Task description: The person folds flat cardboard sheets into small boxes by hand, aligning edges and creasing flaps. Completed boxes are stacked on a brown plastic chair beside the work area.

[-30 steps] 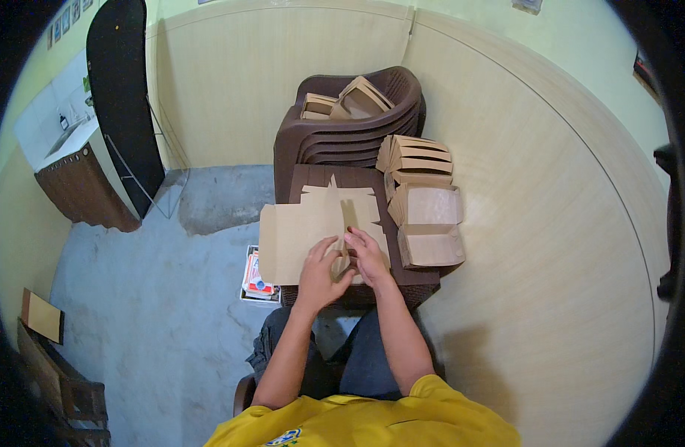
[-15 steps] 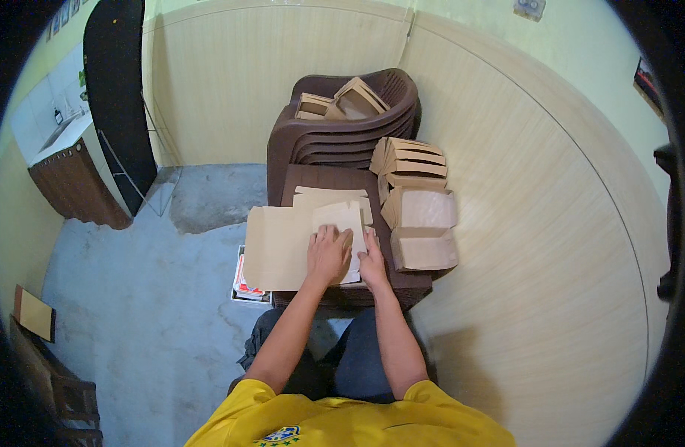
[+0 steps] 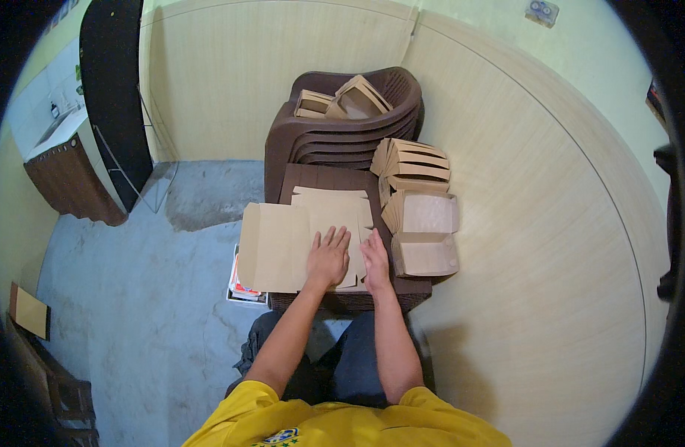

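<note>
A flat brown cardboard box blank (image 3: 277, 246) lies across a dark brown plastic table or stool (image 3: 324, 177) in front of me. Under its far side, another sheet of notched card (image 3: 331, 197) shows. My left hand (image 3: 329, 257) rests palm down on the blank with its fingers spread. At the blank's right edge is my right hand (image 3: 375, 261), turned on its side, fingers stretched out and slightly apart. It grips nothing that I can see. The right part of the blank has slits and small flaps along its edge.
Folded cardboard boxes (image 3: 424, 212) stand nested in a row on the right, beside the wall. More boxes (image 3: 357, 98) sit on stacked brown plastic chairs (image 3: 342, 134) behind. A white container of papers (image 3: 245, 287) is on the floor at the left.
My left hand has flattened and its fingers have spread on the card. The right hand's fingers have straightened at the edge. The flap raised there before now lies flatter.
</note>
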